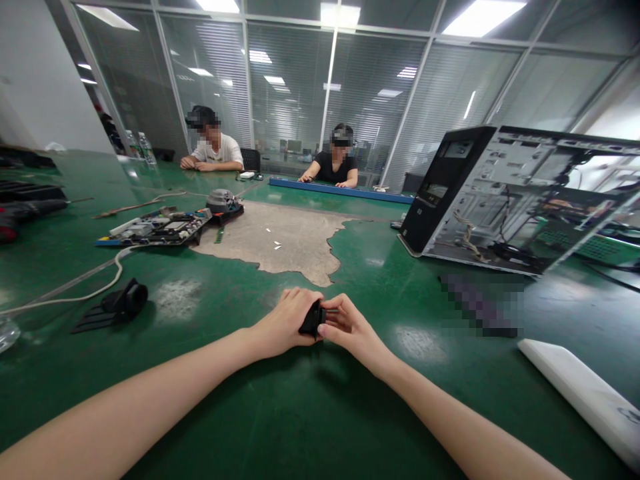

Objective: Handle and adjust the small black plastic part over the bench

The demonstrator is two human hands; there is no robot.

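Observation:
Between my hands, just above the green table (220, 400), is a small black part (313, 320). My left hand (285, 321) is wrapped round its left side, the fingers partly hidden behind it. The thumb and fingers of my right hand (350, 327) grip its right edge. To the left on the table lies a black plastic piece with a round end and slatted base (123, 303). Beyond it rests a circuit board (160, 227) beside a round metal fan or cooler (223, 200).
An open computer case (480, 200) stands at the right, with a long white block (580, 393) nearer. A pale worn patch (280, 233) marks the table ahead. A pale cable (117, 267) curves at left. Two people (215, 150) sit across, near a blue bar (340, 189).

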